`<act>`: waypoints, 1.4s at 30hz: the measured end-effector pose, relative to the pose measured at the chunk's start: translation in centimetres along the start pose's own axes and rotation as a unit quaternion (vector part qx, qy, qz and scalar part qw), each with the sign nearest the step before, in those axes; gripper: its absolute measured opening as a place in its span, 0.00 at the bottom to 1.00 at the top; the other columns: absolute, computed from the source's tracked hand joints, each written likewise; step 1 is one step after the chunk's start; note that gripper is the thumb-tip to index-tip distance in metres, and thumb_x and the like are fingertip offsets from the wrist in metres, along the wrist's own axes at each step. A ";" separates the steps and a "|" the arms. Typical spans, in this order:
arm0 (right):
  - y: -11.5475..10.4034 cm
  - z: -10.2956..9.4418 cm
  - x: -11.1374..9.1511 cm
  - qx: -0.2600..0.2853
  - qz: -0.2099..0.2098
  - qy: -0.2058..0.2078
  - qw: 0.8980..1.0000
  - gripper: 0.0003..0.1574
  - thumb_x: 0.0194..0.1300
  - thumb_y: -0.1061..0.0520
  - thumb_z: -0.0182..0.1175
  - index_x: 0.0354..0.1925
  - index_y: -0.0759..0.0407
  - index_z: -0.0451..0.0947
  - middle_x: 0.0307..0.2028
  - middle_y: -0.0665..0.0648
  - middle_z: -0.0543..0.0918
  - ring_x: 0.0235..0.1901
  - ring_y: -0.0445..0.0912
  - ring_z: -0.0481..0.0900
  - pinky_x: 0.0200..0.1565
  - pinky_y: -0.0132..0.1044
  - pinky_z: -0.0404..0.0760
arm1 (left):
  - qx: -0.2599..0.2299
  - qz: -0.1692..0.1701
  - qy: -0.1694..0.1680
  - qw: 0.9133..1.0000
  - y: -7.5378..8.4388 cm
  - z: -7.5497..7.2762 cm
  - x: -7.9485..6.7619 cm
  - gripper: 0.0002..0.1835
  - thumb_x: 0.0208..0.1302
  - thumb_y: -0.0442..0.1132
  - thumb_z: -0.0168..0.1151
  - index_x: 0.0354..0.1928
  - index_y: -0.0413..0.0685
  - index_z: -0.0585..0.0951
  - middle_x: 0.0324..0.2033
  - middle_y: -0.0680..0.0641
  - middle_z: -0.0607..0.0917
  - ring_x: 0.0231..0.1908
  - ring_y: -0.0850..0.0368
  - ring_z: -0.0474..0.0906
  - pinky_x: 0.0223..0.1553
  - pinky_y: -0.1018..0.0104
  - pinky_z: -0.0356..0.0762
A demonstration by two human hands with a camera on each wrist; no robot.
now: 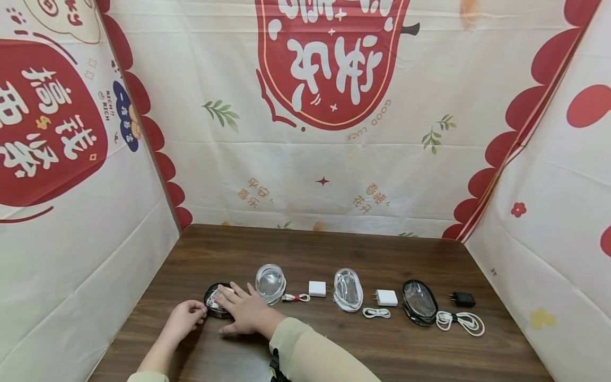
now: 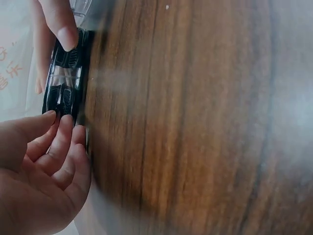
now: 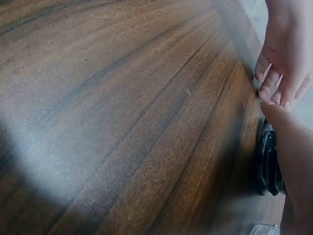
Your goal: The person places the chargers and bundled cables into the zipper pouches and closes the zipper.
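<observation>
A small oval clear pouch with a black zippered rim (image 1: pixel 219 314) lies flat on the left part of the table, something white showing through its top. My left hand (image 1: pixel 183 321) is at its left end; in the left wrist view, the thumb and fingertips pinch the end of the zippered edge (image 2: pixel 66 93). Whether they hold a zipper pull, I cannot tell. My right hand (image 1: pixel 248 310) rests over the pouch from the right with fingers spread and straight, hiding part of it. Its thumb (image 2: pixel 67 38) lies against the pouch's side.
Rightward in a row are a clear round pouch (image 1: pixel 270 284), a cable with a red tie (image 1: pixel 297 298), a white charger (image 1: pixel 317 288), a white-rimmed pouch (image 1: pixel 348 289), another white charger (image 1: pixel 386 297), a white cable (image 1: pixel 376 313), a black-rimmed pouch (image 1: pixel 420 302), a black charger (image 1: pixel 463 299) and a looped cable (image 1: pixel 460 321).
</observation>
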State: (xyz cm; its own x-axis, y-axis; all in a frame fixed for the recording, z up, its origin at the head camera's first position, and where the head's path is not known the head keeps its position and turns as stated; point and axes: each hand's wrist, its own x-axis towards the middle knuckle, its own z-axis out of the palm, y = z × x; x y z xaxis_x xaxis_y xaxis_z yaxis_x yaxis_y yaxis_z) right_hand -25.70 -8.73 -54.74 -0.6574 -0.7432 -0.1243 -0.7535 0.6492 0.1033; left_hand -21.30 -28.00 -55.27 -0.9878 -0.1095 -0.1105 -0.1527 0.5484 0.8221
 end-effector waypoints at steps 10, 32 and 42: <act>0.6 -0.8 -1.0 0.050 -0.022 0.050 0.997 0.49 0.65 0.26 0.49 0.76 0.39 0.49 0.77 0.48 0.42 0.74 0.46 0.44 0.70 0.47 0.53 | -0.002 -0.019 0.025 1.000 0.3 -0.4 -0.1 0.10 0.63 0.32 0.59 0.37 0.29 0.83 0.28 0.44 0.84 0.26 0.56 0.78 0.25 0.64 0.77; 0.4 0.2 -5.1 0.183 0.067 0.164 0.967 0.28 0.64 0.45 0.61 0.58 0.57 0.77 0.53 0.52 0.77 0.53 0.44 0.75 0.56 0.33 0.73 | -0.047 -0.046 0.085 0.994 2.0 0.6 -0.4 0.19 0.67 0.35 0.53 0.53 0.25 0.76 0.41 0.31 0.84 0.31 0.50 0.83 0.28 0.64 0.81; 0.2 0.6 -4.9 0.200 0.093 0.142 0.965 0.33 0.64 0.43 0.61 0.63 0.57 0.73 0.62 0.55 0.73 0.60 0.46 0.71 0.60 0.35 0.69 | -0.097 -0.054 0.086 0.990 2.7 1.4 0.2 0.22 0.70 0.34 0.49 0.57 0.22 0.72 0.48 0.25 0.79 0.37 0.45 0.83 0.33 0.62 0.82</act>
State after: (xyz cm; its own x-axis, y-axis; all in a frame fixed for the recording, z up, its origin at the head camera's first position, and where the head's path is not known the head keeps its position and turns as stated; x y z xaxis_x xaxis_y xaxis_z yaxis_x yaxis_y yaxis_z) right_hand -22.59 -4.88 -54.68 -0.7988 -0.5846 0.1418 -0.5976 0.7441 -0.2986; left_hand -21.96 -25.43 -53.85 -0.9434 -0.3087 -0.1210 -0.2328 0.3569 0.9046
